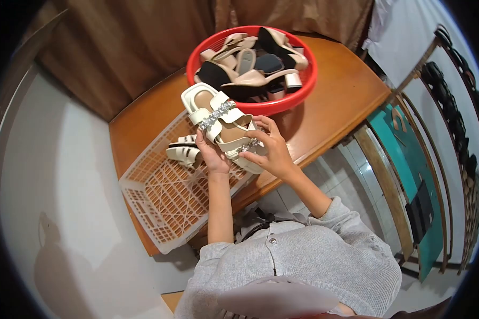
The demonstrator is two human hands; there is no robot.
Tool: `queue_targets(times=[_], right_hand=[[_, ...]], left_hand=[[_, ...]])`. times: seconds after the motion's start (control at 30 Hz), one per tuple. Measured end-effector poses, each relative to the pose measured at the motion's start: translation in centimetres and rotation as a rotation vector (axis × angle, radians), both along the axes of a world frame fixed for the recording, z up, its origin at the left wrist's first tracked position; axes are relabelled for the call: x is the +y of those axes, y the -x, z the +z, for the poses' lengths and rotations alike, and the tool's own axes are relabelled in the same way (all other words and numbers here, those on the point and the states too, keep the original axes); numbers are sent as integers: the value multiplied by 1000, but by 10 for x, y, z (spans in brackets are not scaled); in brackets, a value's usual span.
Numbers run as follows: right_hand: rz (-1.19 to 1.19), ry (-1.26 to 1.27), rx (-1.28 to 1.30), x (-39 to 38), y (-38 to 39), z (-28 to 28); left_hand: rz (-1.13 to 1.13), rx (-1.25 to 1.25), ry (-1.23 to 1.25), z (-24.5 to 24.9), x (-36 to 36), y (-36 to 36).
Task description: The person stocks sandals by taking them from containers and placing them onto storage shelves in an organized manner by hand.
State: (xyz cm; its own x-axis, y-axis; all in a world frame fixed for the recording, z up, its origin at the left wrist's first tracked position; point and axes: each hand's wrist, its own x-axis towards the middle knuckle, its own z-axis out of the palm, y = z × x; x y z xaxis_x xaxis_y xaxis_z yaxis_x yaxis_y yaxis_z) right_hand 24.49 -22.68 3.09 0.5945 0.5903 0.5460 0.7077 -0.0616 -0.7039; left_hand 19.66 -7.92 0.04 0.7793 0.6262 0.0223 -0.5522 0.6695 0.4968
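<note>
A white sandal [201,100] with silvery decorated straps is held up above the table, between the two baskets. My left hand [213,154] is closed around its left side, the thumb near the jewelled strap. My right hand [271,149] has its fingers bent on the strap at the heel end. Below and to the left, another white strappy shoe [184,154] lies in the white plastic basket [138,204]. Part of that basket is hidden behind my left forearm.
A red basket [310,85] full of beige and black heeled shoes stands on the wooden table [351,80]. Brown curtains hang behind. At the right are a rack [447,106] with dark items and a teal board [396,154]. A white wall is at the left.
</note>
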Motion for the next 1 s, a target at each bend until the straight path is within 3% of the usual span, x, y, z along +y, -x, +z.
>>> queue_targets(times=[0.17,0.23,0.3,0.37,0.63,0.7,0.77,0.83,1.0], right_hand=[[-170,2,-110,-49,-12,0],[-195,-2,-151,-73,-16,-1],[-253,12,-142,-99,-16,0],[-316,-15,-126,-125,-18,1],[-472,15,-155,-254,-27,3],[-406,-381,104,-287,-27,4],[-375,-450,184,-330,-25,1],[-278,-481,439,-369,-10,7],[-570,-715,456,-460,26,8]], left_hand=[[-262,-105,45,2,-49,-34],[-260,-29,-87,7,-77,-44],[-405,-158,-31,-2,-100,-48],[-438,-22,-322,-18,-122,-54],[-587,58,-348,22,-250,-79],[-631,12,-301,32,-290,-86],[-689,-24,-322,37,-328,-94],[-693,33,-435,44,-370,-97],[-833,-70,-766,45,-483,-95]])
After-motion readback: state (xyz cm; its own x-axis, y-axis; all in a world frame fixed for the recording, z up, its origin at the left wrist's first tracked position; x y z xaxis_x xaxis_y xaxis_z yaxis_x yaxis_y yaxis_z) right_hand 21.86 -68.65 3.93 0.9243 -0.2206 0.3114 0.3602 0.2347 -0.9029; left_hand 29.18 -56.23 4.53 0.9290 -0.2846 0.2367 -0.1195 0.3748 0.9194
